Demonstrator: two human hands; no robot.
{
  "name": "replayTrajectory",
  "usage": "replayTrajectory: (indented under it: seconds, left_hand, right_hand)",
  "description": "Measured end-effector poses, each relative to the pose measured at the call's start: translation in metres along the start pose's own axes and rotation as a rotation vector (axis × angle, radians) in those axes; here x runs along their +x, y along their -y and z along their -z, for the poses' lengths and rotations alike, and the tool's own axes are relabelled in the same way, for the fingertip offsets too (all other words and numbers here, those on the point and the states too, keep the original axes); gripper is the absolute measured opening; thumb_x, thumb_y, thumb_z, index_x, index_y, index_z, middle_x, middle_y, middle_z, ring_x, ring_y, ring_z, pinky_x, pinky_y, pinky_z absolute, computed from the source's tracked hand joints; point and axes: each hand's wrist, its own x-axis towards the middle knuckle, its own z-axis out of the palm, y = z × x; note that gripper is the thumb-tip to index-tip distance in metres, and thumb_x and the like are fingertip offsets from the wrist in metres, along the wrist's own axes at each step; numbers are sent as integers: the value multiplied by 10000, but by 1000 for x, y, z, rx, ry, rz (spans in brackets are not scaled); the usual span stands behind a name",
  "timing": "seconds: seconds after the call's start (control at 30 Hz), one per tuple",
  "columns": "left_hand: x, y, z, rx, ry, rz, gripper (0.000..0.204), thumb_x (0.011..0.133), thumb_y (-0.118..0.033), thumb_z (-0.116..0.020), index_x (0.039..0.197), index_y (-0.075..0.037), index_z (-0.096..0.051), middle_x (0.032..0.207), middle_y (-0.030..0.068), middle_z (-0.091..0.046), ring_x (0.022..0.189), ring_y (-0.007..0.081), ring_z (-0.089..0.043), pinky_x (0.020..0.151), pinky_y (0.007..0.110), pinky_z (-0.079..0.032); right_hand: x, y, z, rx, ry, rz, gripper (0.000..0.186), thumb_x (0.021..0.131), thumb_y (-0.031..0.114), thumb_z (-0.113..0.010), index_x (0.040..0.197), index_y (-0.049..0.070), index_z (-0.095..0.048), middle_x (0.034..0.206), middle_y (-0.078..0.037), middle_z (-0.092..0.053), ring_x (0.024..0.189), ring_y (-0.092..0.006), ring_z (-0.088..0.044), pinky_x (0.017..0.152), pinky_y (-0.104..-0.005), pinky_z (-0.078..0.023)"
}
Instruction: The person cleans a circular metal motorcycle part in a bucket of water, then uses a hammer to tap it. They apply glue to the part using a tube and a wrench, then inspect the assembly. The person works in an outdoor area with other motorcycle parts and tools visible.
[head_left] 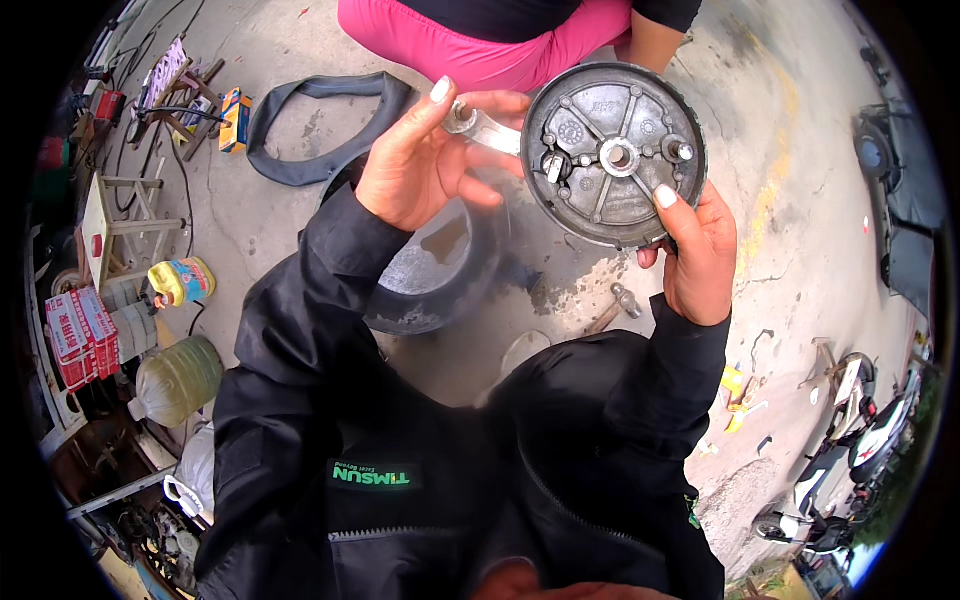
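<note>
A round grey metal brake plate [588, 198] is held up before me, its ribbed inner side facing me. My right hand [698, 250] grips its lower right edge, thumb on the face and fingers partly hidden behind. From its left side sticks out a shiny metal arm [493, 133] with a round end. My left hand [420, 160] is around this arm with fingers spread and thumb raised; some fingertips pass behind the arm, and contact is unclear. Below the hands lies a black tyre [425, 310], with dark water showing inside its ring.
A black inner tube [275, 165] lies at the far left. A hammer [615, 306] rests on the stained concrete. Another person in pink trousers [480, 50] is close in front. Stools, a yellow jug [183, 281] and a large plastic bottle [180, 380] stand left; motorcycles [840, 470] stand right.
</note>
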Motion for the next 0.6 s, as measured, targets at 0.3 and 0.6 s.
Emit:
replayTrajectory:
  seconds: [0.3, 0.6]
  left_hand:
    - [-18, 70, 32, -170, 90, 369, 323, 997, -287, -567, 1165, -15, -617, 867, 73, -632, 613, 139, -579, 543, 261, -436]
    - [-19, 61, 34, 338, 721, 606, 455, 1039, -416, -448, 1149, -11, -624, 679, -40, -455, 550, 47, -353, 493, 205, -277]
  right_hand:
    - [-28, -17, -23, -93, -285, -118, 186, 983, 158, -532, 1073, 7, -592, 776, -54, -660, 516, -76, -514, 436, -206, -391]
    - [-86, 51, 23, -621, 231, -729, 550, 943, 333, -615, 1382, 31, -479, 970, -34, -621, 768, -97, -546, 643, -267, -478]
